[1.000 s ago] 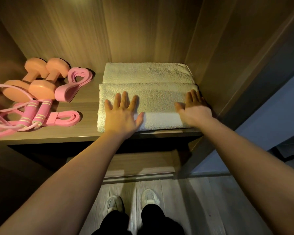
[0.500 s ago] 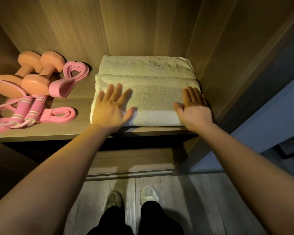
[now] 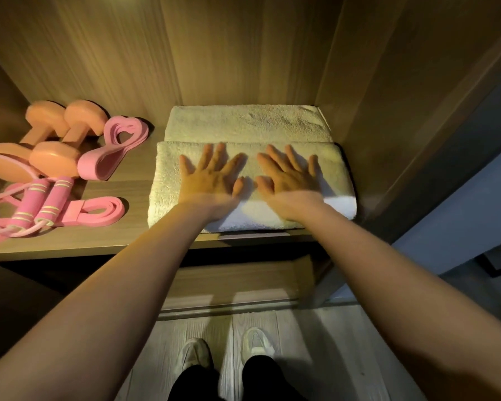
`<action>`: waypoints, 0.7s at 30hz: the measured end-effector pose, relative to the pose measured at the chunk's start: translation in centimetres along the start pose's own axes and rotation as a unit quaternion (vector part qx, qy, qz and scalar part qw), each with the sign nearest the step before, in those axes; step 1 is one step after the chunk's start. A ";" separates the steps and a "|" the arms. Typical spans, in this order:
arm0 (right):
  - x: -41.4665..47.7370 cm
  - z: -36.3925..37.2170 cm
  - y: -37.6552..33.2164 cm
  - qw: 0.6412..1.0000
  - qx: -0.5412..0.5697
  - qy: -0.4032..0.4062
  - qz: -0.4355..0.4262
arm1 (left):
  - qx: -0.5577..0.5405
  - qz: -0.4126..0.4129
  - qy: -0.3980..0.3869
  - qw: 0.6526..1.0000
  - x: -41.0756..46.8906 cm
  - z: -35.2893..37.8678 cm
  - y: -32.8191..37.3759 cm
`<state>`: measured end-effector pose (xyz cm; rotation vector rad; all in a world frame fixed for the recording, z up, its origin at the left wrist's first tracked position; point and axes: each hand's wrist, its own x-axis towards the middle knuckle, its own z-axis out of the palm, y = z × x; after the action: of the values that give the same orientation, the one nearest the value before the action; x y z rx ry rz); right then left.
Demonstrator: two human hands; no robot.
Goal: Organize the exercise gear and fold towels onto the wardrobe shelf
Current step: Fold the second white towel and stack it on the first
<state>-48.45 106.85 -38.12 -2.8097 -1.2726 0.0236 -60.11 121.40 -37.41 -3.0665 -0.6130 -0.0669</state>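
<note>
The wooden wardrobe [image 3: 243,53] fills most of the view, its back and side panels rising behind a wardrobe shelf [image 3: 104,241] that runs across the frame at about arm height. On the right half of the shelf lie two pale folded towels, one behind the other and touching along their long edges. The rear towel [image 3: 243,123] sits against the back panel, and the front towel [image 3: 168,180] lies along the shelf's front edge with its right end close to the side panel. Both bare forearms reach in from below to the front towel. The left hand [image 3: 211,180] and the right hand [image 3: 289,178] lie palm down on its top surface, fingers straight and spread, gripping nothing, with the thumbs pointing toward each other, close together but apart. On the left half of the shelf, two orange dumbbells lie side by side, the left dumbbell [image 3: 9,162] and the right dumbbell [image 3: 55,156], their handles pointing toward the back panel. A looped pink resistance band [image 3: 113,151] rests just beside the right dumbbell, and a second pink resistance band [image 3: 99,211] lies flat nearer the shelf front. A pink jump rope [image 3: 52,199] lies with its two striped handles side by side between them, its cord crossing the left dumbbell's near head. Below, two pale shoes [image 3: 194,354] stand on the grey floor [image 3: 315,357].
</note>
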 end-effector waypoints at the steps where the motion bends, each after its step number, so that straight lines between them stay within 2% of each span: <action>1: -0.1 0.1 0.6 1.000 -0.001 -0.002 0.004 | 0.002 -0.018 0.002 1.000 -0.1 0.1 -0.3; 9: -1.4 -0.2 3.8 0.993 0.001 -0.016 0.120 | -0.029 -0.157 -0.015 0.987 -1.6 -0.4 -2.4; 12: -1.5 -0.6 4.5 0.987 0.018 -0.033 0.158 | -0.064 -0.184 -0.019 0.981 -1.9 -0.8 -2.4; 17: -1.7 -0.4 4.8 0.986 0.036 -0.030 0.158 | -0.147 -0.266 -0.033 0.952 -2.0 -0.8 -2.8; 21: -1.3 -0.2 5.0 0.987 0.037 -0.026 0.155 | -0.159 -0.258 -0.020 0.953 -2.1 -0.5 -3.4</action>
<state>-45.56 102.57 -38.19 -2.9264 -0.8113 0.1550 -63.40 123.72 -37.04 -3.1019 -1.5310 -0.1179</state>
